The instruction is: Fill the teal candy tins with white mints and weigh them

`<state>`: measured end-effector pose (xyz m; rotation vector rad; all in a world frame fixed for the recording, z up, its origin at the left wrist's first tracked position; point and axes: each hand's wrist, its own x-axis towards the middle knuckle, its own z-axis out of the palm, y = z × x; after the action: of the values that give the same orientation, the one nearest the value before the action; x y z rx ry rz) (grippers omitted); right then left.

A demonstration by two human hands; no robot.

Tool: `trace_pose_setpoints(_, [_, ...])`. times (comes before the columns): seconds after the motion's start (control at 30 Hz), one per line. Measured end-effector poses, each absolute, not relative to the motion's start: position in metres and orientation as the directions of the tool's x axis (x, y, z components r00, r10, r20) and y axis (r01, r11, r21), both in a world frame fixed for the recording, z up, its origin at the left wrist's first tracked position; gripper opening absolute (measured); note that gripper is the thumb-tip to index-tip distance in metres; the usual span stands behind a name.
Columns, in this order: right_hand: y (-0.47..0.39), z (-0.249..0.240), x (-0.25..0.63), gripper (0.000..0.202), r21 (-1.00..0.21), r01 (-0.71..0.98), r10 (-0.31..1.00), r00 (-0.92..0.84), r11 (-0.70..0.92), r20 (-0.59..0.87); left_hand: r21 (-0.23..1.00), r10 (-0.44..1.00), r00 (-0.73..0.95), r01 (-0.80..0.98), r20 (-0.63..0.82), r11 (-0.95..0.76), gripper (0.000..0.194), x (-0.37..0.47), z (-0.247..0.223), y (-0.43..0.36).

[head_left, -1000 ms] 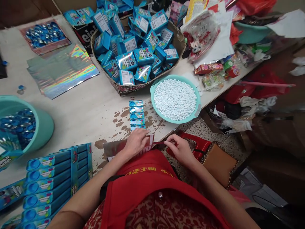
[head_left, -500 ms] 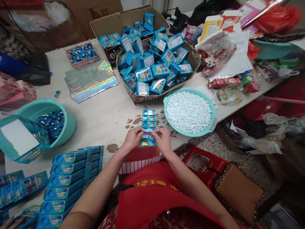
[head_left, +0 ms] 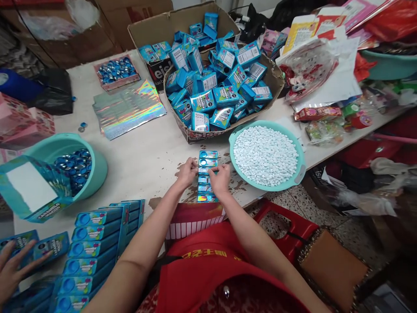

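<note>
A short row of blue candy boxes [head_left: 207, 188] stands on end at the table's front edge, tops facing up. The thumb and fingers of my left hand [head_left: 188, 172] are closed at the left side of a box in the upper half of the row. Across from it, my right hand [head_left: 220, 179] pinches the same box top from the right, its fingers partly covering the boxes below. Round recesses show on the uncovered tops at the far end. Right of my hands sits a turquoise basin [head_left: 232, 161] full of small white candies [head_left: 265, 152].
Filled blue boxes heap in a cardboard carton [head_left: 192, 138] ahead. Left are a turquoise bucket [head_left: 99, 167] of blue-silver caps, shiny sheets [head_left: 130, 115] and rows of blue boxes [head_left: 87, 250]. Another person's hand [head_left: 13, 269] is at lower left. A red stool [head_left: 293, 226] stands right.
Both my hands have moved up the row, away from me, to a farther box. The other person's hand has come further into view with spread fingers. The view has shifted slightly.
</note>
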<state>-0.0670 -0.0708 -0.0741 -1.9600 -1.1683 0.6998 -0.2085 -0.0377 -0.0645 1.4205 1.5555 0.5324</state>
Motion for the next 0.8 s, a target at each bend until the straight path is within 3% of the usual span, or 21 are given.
trace_pose_setpoints(0.17, [-0.074,-0.072,-0.06,0.033,-0.848,0.371,0.857,0.487,-0.379,-0.17,0.585,0.941,0.007,0.785,-0.339,0.206,0.019,-0.206,-0.054,-0.05])
trace_pose_setpoints(0.33, [-0.073,-0.068,-0.06,0.032,-0.769,0.499,0.883,0.434,-0.4,-0.178,0.571,0.857,0.129,0.793,-0.5,0.213,0.064,-0.193,-0.041,-0.068])
trace_pose_setpoints(0.4, [-0.073,-0.063,-0.056,0.031,-0.767,0.514,0.901,0.388,-0.385,-0.193,0.542,0.8,0.182,0.815,-0.572,0.203,0.071,-0.193,-0.035,-0.068])
trace_pose_setpoints(0.5, [-0.09,-0.047,-0.038,0.034,-0.836,0.492,0.957,0.263,-0.241,-0.121,0.485,0.786,0.193,0.862,-0.587,0.151,0.07,-0.202,-0.021,-0.073])
trace_pose_setpoints(0.6, [-0.128,-0.032,-0.016,0.027,-0.836,0.548,0.985,0.159,-0.026,0.073,0.478,0.896,0.238,0.878,-0.375,-0.033,0.055,-0.203,-0.007,-0.099])
trace_pose_setpoints(0.7, [-0.168,-0.031,-0.005,0.027,-0.715,0.695,0.981,0.082,0.072,0.178,0.45,0.87,0.424,0.847,-0.252,-0.282,0.031,-0.188,-0.005,-0.132])
trace_pose_setpoints(0.8, [-0.194,-0.043,-0.007,0.028,-0.561,0.816,0.983,-0.044,0.138,0.177,0.417,0.84,0.456,0.852,-0.294,-0.316,0.024,-0.173,-0.015,-0.146])
